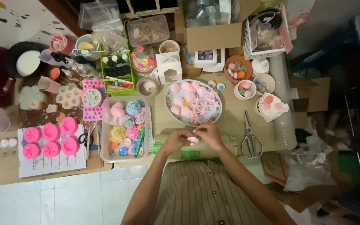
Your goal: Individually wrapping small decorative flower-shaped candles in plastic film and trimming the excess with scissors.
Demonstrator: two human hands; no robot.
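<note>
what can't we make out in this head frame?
Head view only:
- Small pale pink piece: fingers of the left hand and right hand cover most of it; shape unclear.
- Green-printed roll: partly hidden under both hands.
- Right side beyond the scissors: too dark to identify.
- Clear tub contents: too small.

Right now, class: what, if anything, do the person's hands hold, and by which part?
Both hands, left hand and right hand, pinch a small pale pink piece between their fingertips, at its opposite edges; finer detail cannot be told.
</note>
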